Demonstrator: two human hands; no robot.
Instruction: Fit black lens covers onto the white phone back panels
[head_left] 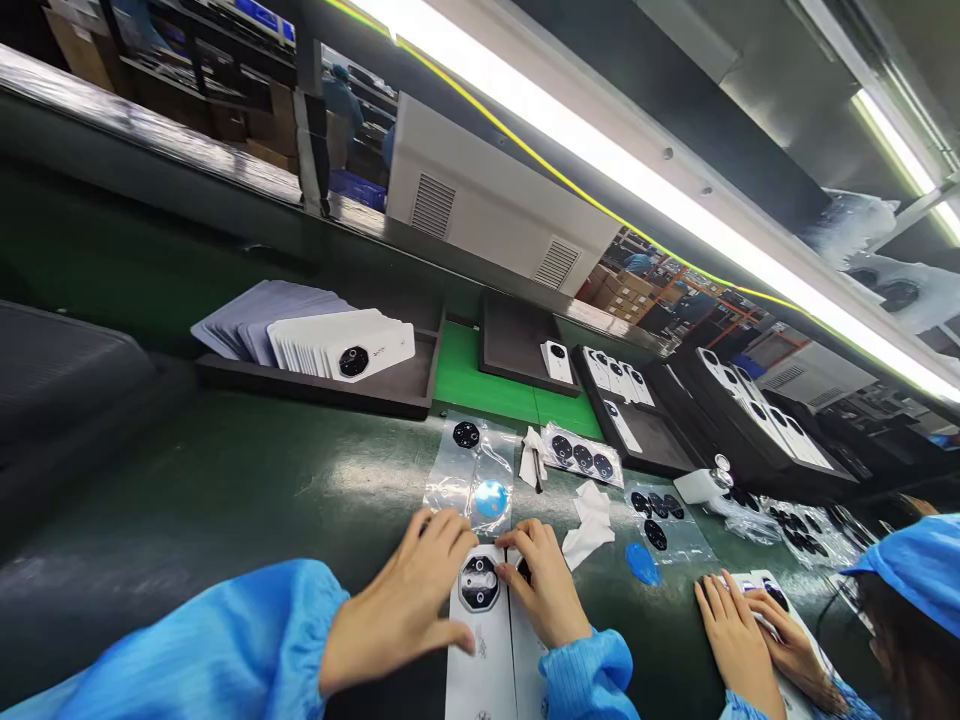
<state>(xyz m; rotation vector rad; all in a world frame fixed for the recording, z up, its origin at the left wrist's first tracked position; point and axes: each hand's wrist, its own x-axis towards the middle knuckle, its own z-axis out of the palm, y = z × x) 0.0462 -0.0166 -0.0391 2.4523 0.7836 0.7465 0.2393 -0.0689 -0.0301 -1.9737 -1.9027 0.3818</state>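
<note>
**Bench station: white phone back cover (480, 640) under two hands, on a green mat (225, 480)**

Left hand (401, 590): fingers spread wide, tips at the cover's upper edge beside its round black camera module (478, 583). Right hand (544, 585): fingers bunched narrow, touching the module's right side; whether either hand grips cannot be told. Cover lies flat beside a second white cover (529, 680), partly under the right hand. Above the hands: clear plastic sheet (457, 480) with a black lens disc (466, 434) and a blue film disc (491, 498). Nearby: crumpled white wipes (591, 525), loose blue film disc (643, 563). Further on: dark tray (315, 392) with stacked white covers (341, 345). To the right, a co-worker's hands (757, 630) hold another cover (769, 605).
</note>
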